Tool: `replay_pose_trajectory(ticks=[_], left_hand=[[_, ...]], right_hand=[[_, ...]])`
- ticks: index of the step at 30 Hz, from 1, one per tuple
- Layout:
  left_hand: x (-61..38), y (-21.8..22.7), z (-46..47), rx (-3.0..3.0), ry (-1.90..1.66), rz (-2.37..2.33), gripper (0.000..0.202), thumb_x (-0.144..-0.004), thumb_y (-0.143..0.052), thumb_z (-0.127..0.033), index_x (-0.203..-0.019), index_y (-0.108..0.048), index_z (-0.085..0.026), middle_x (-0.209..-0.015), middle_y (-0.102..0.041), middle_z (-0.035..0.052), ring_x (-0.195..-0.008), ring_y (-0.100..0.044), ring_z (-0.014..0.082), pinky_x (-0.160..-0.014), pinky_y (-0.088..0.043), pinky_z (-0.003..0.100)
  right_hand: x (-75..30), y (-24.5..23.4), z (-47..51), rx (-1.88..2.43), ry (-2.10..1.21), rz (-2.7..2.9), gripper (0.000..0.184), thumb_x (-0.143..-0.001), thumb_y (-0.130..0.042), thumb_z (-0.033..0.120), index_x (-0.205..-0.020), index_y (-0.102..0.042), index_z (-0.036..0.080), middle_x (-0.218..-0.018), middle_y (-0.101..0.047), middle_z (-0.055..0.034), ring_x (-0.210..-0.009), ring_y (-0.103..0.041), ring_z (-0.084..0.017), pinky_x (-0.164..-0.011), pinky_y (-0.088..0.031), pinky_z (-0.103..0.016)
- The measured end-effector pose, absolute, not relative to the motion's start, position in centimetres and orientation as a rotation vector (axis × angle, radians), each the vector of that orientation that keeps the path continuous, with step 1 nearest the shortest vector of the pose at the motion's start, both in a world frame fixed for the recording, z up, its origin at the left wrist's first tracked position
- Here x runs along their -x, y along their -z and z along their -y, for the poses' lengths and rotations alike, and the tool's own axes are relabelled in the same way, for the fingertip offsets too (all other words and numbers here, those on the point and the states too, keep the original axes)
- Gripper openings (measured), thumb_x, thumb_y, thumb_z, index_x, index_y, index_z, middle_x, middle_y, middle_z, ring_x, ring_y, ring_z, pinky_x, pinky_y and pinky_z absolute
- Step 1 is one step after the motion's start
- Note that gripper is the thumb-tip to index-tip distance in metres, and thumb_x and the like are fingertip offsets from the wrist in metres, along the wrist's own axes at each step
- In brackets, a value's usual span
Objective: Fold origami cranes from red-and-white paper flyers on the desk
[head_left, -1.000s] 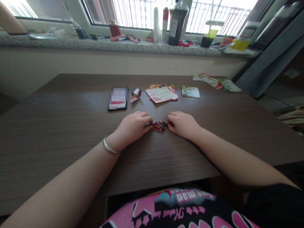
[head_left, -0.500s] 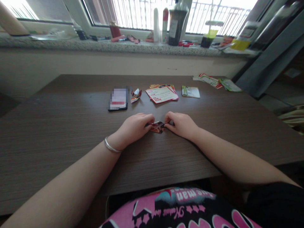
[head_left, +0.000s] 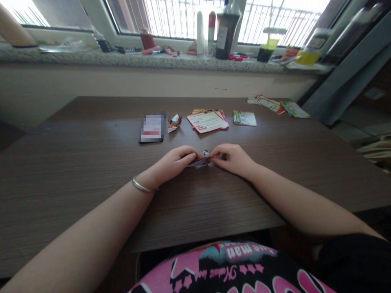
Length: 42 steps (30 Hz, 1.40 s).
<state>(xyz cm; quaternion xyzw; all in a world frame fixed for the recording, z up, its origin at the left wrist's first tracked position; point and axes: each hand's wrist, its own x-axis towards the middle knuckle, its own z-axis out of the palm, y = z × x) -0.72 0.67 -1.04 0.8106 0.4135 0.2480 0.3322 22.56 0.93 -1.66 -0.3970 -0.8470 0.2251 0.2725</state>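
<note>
Paper (head_left: 201, 162) between both hands (head_left: 175, 160) (head_left: 233, 159)

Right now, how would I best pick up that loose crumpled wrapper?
Probably by pinching the raised folds of the crumpled wrapper, from above and the right: its creases stand off the table, a gap parts it from the printed cards, and a black-edged rectangular object lies close on its left.

Creased ppr (head_left: 200, 162) w/ sl. gloss; bangle (head_left: 141, 186) smooth mtl; tbl (head_left: 91, 162) wood-grain, semi-matt.
</note>
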Motion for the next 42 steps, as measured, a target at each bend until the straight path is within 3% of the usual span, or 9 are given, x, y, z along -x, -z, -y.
replay_pose_trajectory(ticks=[5,9,11,16,21,29,35,42], left_hand=[[0.8,0.7,-0.4,-2.204,-0.628,-1.059,0.03,-0.089,-0.051,-0.042,-0.091,-0.066,-0.017,-0.087,-0.067,0.0025,-0.082,-0.06,0.0164,-0.074,-0.047,0.028],[0.6,0.8,-0.3,-2.484,-0.554,-1.085,0.024,-0.087,-0.057,-0.039,-0.081,-0.063,-0.017,-0.077,-0.062,0.002,-0.077,-0.055,0.0167,-0.071,-0.044,0.029],[0.6,1.0,-0.4,-2.621,-0.508,-1.092,0.021,-0.089,-0.056,-0.035,-0.081,-0.062,-0.017,-0.079,-0.062,0.0033,-0.081,-0.055,0.0179,-0.075,-0.044,0.03],[0.5,1.7,-0.6,-2.764,-0.591,-1.113,0.017,-0.089,-0.056,-0.032,-0.09,-0.065,-0.018,-0.107,-0.064,0.0078,-0.104,-0.054,0.0217,-0.095,-0.042,0.037],[0.4,1.8,-0.7,-2.8,-0.547,-1.127,0.011,-0.086,-0.057,-0.025,-0.09,-0.066,-0.019,-0.1,-0.066,0.0056,-0.105,-0.055,0.022,-0.098,-0.041,0.038],[0.0,1.1,0.0,-2.985,-0.464,-1.29,0.017,-0.088,-0.051,-0.019,-0.093,-0.067,-0.019,-0.097,-0.068,0.0081,-0.102,-0.056,0.0254,-0.1,-0.037,0.046],[0.0,0.9,0.2,-3.038,-0.393,-1.27,0.024,-0.092,-0.046,-0.018,-0.093,-0.069,-0.02,-0.095,-0.069,0.007,-0.095,-0.059,0.0237,-0.097,-0.039,0.043],[0.3,0.7,0.5,-3.034,-0.326,-1.265,0.027,-0.092,-0.047,-0.017,-0.098,-0.073,-0.023,-0.098,-0.071,0.0048,-0.093,-0.062,0.0229,-0.102,-0.035,0.046]], right_hand=[[-22.3,2.4,-1.3,1.162,-1.011,2.072,0.018,-0.081,-0.063,0.031,-0.087,-0.071,0.016,-0.072,-0.068,-0.0004,-0.063,-0.057,-0.011,-0.06,-0.041,-0.022],[-22.2,2.7,-1.5,1.165,-1.078,2.12,0.02,-0.081,-0.064,0.033,-0.088,-0.07,0.016,-0.069,-0.066,0.0009,-0.062,-0.055,-0.011,-0.06,-0.041,-0.023],[-22.2,2.6,-1.4,1.17,-0.997,2.184,0.019,-0.083,-0.063,0.033,-0.088,-0.07,0.017,-0.068,-0.065,0.0018,-0.062,-0.054,-0.01,-0.061,-0.04,-0.022],[-22.4,2.5,-1.7,1.085,-0.58,2.372,0.011,-0.083,-0.064,0.024,-0.086,-0.072,0.018,-0.078,-0.065,-0.0012,-0.075,-0.057,-0.013,-0.072,-0.041,-0.025],[-22.6,2.5,-2.1,1.015,-0.329,2.515,0.009,-0.085,-0.064,0.023,-0.087,-0.071,0.018,-0.092,-0.066,-0.0046,-0.089,-0.056,-0.016,-0.084,-0.04,-0.029],[-22.0,1.4,-1.3,1.133,0.097,2.679,0.021,-0.094,-0.05,0.03,-0.093,-0.069,0.02,-0.091,-0.069,-0.0054,-0.089,-0.055,-0.02,-0.077,-0.036,-0.03],[-21.8,0.7,-1.1,1.177,0.177,2.755,0.026,-0.096,-0.045,0.027,-0.096,-0.07,0.02,-0.092,-0.07,-0.0065,-0.089,-0.057,-0.02,-0.075,-0.034,-0.03],[-22.1,0.2,-0.9,1.228,0.109,2.783,0.027,-0.096,-0.047,0.026,-0.098,-0.074,0.023,-0.097,-0.07,-0.0053,-0.09,-0.06,-0.019,-0.075,-0.037,-0.03]])
